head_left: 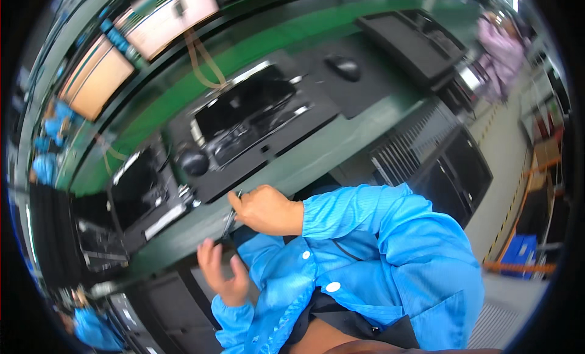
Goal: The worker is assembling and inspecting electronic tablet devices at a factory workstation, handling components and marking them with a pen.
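Note:
My right hand (262, 211) is closed around a thin metallic tool (229, 223), held just off the front edge of the green bench (323, 148). Blur hides the tool's exact kind. Below it and to the left, my left hand (224, 275) has its fingers spread and holds nothing. On the bench beyond lies a black mat (244, 178) bearing a dark, glossy rectangular panel (244, 104) with light edges. A rounded black object (194, 162), like a computer mouse, rests beside the panel.
Another dark device (137, 189) lies at the left. Farther right are a black mouse (342, 67) and a large black tray (414, 46). Black cabinets (451, 171) stand beneath the bench. A person in pink (501, 52) is at the far right; people in blue (94, 329) are at the left.

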Demonstrator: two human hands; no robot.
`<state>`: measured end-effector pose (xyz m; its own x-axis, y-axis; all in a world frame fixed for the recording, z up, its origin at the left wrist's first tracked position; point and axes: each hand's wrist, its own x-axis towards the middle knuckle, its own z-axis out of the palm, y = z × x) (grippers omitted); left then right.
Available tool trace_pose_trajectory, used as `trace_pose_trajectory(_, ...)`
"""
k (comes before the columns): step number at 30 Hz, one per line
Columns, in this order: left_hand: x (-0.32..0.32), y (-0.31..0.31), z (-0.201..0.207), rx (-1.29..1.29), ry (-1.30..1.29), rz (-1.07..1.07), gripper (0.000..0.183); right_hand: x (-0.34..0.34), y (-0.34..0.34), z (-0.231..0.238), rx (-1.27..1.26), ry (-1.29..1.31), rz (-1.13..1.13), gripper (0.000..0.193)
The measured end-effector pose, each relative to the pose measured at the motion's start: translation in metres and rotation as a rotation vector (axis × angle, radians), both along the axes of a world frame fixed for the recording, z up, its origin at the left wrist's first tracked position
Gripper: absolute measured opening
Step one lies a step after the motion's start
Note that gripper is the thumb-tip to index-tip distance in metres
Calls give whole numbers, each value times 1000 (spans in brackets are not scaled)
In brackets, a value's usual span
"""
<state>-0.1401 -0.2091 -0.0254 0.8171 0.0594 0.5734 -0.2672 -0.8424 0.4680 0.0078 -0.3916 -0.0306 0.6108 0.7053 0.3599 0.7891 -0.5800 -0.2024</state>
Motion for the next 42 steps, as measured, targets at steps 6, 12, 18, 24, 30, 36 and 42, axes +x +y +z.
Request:
trace_pose_trajectory(6, 92, -37, -8, 304, 30, -128, 27, 41, -120, 44, 412, 24, -110, 31)
trace_pose_trajectory(12, 101, -8, 3, 380, -21, -114, 30, 139, -250, 64, 261, -288, -439, 23)
trace_pose_trajectory(18, 135, -69, 29, 252, -50, -195, 41, 209, -229, 46, 124, -132, -40, 37)
trace_pose_trajectory(24, 219, -106, 20, 276, 34, -187, 66, 243, -191, 60, -83, 131, 34, 20)
trace_pose_trajectory(30, 239, -106, 28, 302, 0, -104, 67, 247, -181, 107, -15, 425, 119, 24)
trace_pose_trajectory(36, 200, -81, 54, 118, -444, -203, 53, 237, -231, 107, 295, 93, -98, 46)
trace_pose_trajectory(42, 25, 27, 97, -1088, -504, 311, 8, 261, -298, 8, 107, -89, -407, 46)
